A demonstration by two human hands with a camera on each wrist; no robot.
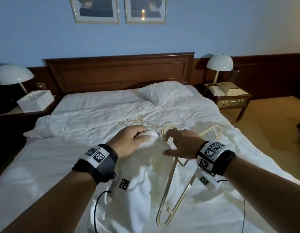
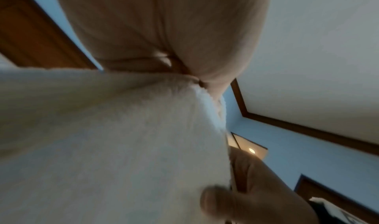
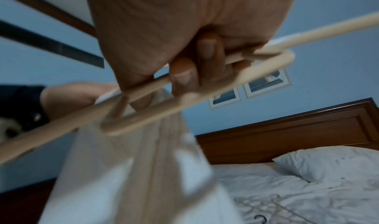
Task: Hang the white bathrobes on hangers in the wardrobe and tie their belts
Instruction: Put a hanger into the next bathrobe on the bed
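A white terry bathrobe [image 1: 142, 182] is held up over the bed. My left hand [image 1: 144, 134] pinches a bunched edge of its top. In the left wrist view the robe [image 2: 112, 138] fills the frame below the palm. My right hand [image 1: 171, 140] grips a cream plastic hanger [image 1: 172, 187] near its neck, just right of the robe's top. One hanger arm slants down toward me and the other points away to the right. The right wrist view shows fingers [image 3: 184, 75] curled round the hanger's bars [image 3: 156, 115], with the robe [image 3: 143, 170] hanging beneath. A second cream hanger [image 1: 137, 122] lies flat on the bed.
The bed [image 1: 78, 148] has rumpled white sheets, a pillow [image 1: 166, 93] at the far right and a dark wooden headboard [image 1: 119, 71]. On each side a nightstand carries a white dome lamp [image 1: 14, 75], [image 1: 219, 63]. Carpeted floor [image 1: 272, 118] lies to the right.
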